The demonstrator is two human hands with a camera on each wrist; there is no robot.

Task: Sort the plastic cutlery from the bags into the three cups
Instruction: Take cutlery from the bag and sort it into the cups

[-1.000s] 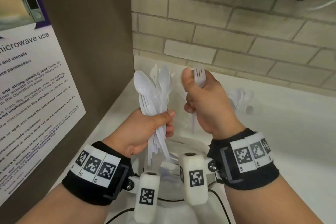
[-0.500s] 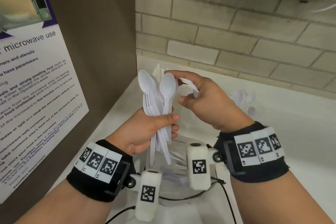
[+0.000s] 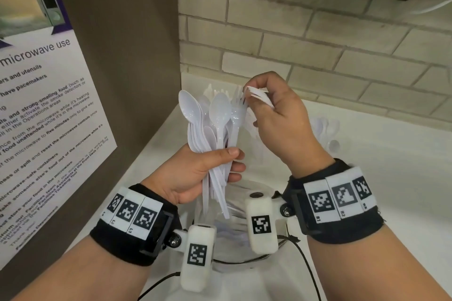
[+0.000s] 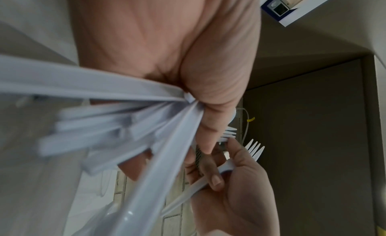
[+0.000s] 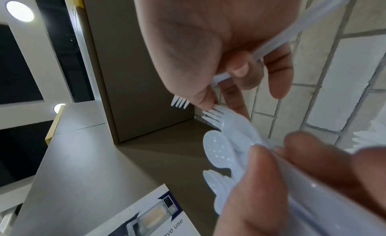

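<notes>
My left hand (image 3: 208,166) grips an upright bundle of white plastic cutlery (image 3: 215,129) by the handles, spoon bowls and fork tines up; the handles (image 4: 94,124) fan out in the left wrist view. My right hand (image 3: 276,115) holds a white fork (image 3: 256,94) in its curled fingers, and its thumb and forefinger pinch the tines of another fork (image 5: 215,115) still in the bundle. That held fork (image 4: 253,148) shows in the left wrist view too. A clear plastic bag (image 3: 234,234) lies under both wrists. Cups with cutlery (image 3: 326,129) stand blurred behind the right hand.
A brown cabinet side with a microwave-use poster (image 3: 49,115) closes off the left. A tiled brick wall (image 3: 318,56) runs along the back of the white counter (image 3: 403,178). Black cables (image 3: 305,264) trail from the wrist cameras.
My right hand, still holding its fork, rose and reached left to the top of the bundle, where its fingertips now pinch another fork's tines. The left hand lifted the bundle slightly.
</notes>
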